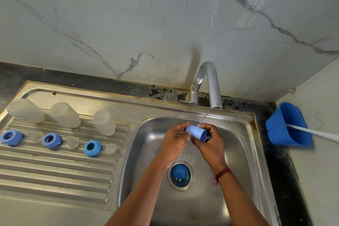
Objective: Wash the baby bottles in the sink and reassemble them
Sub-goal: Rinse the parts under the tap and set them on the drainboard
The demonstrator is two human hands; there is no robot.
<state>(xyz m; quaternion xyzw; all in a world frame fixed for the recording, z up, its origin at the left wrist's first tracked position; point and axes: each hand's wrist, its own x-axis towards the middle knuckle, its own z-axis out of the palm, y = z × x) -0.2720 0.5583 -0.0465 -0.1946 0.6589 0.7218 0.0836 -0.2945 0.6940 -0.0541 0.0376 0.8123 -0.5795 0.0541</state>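
Left hand [175, 140], right hand [209, 142] grip blue cap [196, 132] under tap [211, 82] — bottles [64, 114], rings [51, 140], teats [72, 143] at left seemingly washed; reassembly outstanding.

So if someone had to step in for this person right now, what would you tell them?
Left hand and right hand: both grip a blue cap under the thin stream from the faucet.
On the drainboard: three clear bottles upside down, three blue rings and three clear nipples, apparently already washed.
A second blue cap sits in the sink drain.
Left: finish this cap, wash the one in the drain, reassemble the bottles.
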